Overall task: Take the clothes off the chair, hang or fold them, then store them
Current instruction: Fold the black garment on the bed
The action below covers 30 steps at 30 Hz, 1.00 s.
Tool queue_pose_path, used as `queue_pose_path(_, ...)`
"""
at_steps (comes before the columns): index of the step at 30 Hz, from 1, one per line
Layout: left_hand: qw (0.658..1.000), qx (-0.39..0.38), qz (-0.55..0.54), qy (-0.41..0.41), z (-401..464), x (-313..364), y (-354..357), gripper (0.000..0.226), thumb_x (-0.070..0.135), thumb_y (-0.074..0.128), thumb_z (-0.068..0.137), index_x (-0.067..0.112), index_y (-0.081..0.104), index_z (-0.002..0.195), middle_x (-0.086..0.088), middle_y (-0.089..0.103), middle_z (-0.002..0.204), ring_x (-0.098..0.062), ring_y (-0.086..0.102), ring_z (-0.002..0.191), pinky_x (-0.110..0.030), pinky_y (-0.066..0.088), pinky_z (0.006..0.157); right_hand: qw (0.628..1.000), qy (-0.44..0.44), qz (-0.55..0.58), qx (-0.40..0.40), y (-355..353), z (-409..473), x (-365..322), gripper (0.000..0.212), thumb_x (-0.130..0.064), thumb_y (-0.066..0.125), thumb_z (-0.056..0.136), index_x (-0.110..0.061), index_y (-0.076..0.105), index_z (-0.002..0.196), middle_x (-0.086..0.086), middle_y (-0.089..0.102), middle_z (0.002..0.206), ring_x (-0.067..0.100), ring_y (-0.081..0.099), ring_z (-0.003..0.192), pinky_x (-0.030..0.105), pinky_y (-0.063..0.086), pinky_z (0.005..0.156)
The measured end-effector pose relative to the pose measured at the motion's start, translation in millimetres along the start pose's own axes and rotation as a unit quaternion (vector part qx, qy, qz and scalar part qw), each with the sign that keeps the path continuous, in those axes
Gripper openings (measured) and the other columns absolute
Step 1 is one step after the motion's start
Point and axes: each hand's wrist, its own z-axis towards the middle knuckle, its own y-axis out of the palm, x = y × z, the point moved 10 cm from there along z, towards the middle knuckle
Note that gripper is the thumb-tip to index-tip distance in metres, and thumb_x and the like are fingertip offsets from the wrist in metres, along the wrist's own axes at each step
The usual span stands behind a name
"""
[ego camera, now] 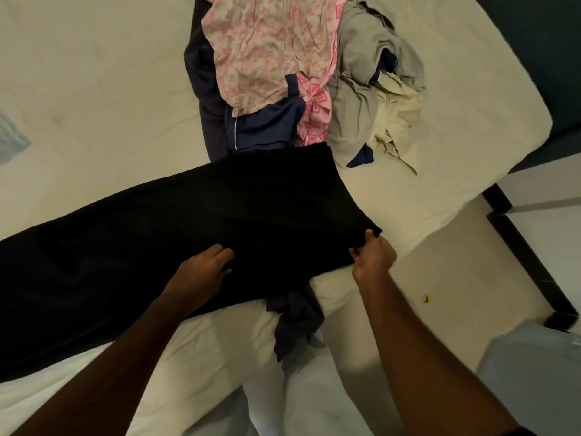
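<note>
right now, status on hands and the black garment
Right hand pinching black garment corner; left hand on its near edge, grip unclear. Garment flat on bed. Unfolded clothes pile beyond it.
</note>
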Motion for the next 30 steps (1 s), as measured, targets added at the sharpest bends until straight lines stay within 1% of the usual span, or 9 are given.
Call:
queue_pose_path(4,0.999,-0.045,0.005,0.03,-20,6,18,0.024,0.023,0.062,0.098,0.021,0.06,0.122,0.001,0.056,0.116,-0.023,0.065,0.09,-0.036,0.055,0.073,0.995,-0.041,-0.059,0.072,-49,10,10,0.015,-0.02,0.067,0.097,-0.006,0.072,0.098,0.014,0.073,0.099,0.028,0.07,0.082,0.044,0.063,0.069)
queue_pose_path(7,0.995,-0.092,0.02,0.02,-26,5,37,0.029,0.028,0.06,0.099,0.025,0.057,0.128,0.004,0.054,0.121,-0.016,0.061,0.098,-0.03,0.052,0.081,0.99,-0.042,-0.122,0.054,-56,9,19,0.02,-0.02,0.071,0.095,-0.002,0.068,0.103,0.018,0.071,0.1,0.028,0.069,0.068,0.041,0.063,0.064)
queue_pose_path(9,0.994,-0.107,-0.002,-0.007,-27,1,41,0.03,0.039,0.062,0.097,0.028,0.056,0.124,0.007,0.054,0.118,-0.012,0.058,0.095,-0.027,0.049,0.08,0.978,-0.086,-0.179,0.06,-49,2,6,0.029,-0.017,0.076,0.09,-0.003,0.063,0.112,0.018,0.069,0.108,0.033,0.071,0.077,0.042,0.063,0.07)
queue_pose_path(12,0.998,-0.062,-0.023,-0.021,-24,2,33,0.033,0.049,0.061,0.095,0.026,0.059,0.12,0.008,0.053,0.111,-0.009,0.054,0.093,-0.027,0.047,0.08,0.904,-0.243,-0.346,0.069,-17,-24,-43,0.049,-0.02,0.081,0.082,-0.01,0.056,0.123,0.015,0.058,0.128,0.037,0.059,0.116,0.049,0.052,0.095)
queue_pose_path(15,0.999,0.042,-0.005,-0.026,-12,7,4,0.038,0.046,0.059,0.096,0.022,0.06,0.125,-0.001,0.054,0.122,-0.019,0.055,0.109,-0.038,0.047,0.091,0.812,-0.361,-0.458,0.011,34,-41,-77,0.052,-0.032,0.075,0.088,-0.013,0.052,0.131,0.012,0.056,0.134,0.034,0.053,0.125,0.05,0.043,0.099)
queue_pose_path(17,0.995,0.066,0.009,-0.076,0,2,-9,0.051,0.044,0.061,0.095,0.024,0.051,0.14,-0.009,0.043,0.142,-0.029,0.046,0.129,-0.052,0.043,0.102,0.775,-0.339,-0.532,-0.047,63,-33,-77,0.059,-0.043,0.068,0.092,-0.013,0.046,0.139,0.013,0.055,0.137,0.036,0.051,0.129,0.054,0.039,0.103)
queue_pose_path(20,0.987,0.0,0.047,-0.157,15,-10,-7,0.094,0.05,0.075,0.084,0.036,0.018,0.157,-0.01,0.004,0.165,-0.037,0.013,0.15,-0.067,0.03,0.111,0.734,-0.277,-0.611,-0.105,84,-17,-71,0.069,-0.052,0.068,0.09,-0.012,0.041,0.14,0.017,0.056,0.135,0.04,0.051,0.129,0.057,0.038,0.106)
queue_pose_path(24,0.977,-0.059,0.086,-0.184,21,-18,8,0.13,0.057,0.084,0.069,0.042,-0.011,0.157,-0.007,-0.018,0.166,-0.04,0.001,0.152,-0.074,0.028,0.108,0.786,-0.206,-0.541,-0.218,98,-4,-63,0.067,-0.04,0.082,0.083,-0.009,0.054,0.134,0.012,0.066,0.128,0.033,0.064,0.114,0.044,0.051,0.1)
queue_pose_path(30,0.975,-0.058,0.077,-0.2,27,-23,14,0.143,0.057,0.088,0.063,0.044,-0.021,0.154,-0.006,-0.021,0.166,-0.04,-0.002,0.152,-0.077,0.028,0.104,0.83,-0.122,-0.419,-0.347,112,-25,-66,0.051,-0.041,0.069,0.094,-0.01,0.061,0.134,0.008,0.072,0.12,0.024,0.07,0.106,0.037,0.056,0.092)
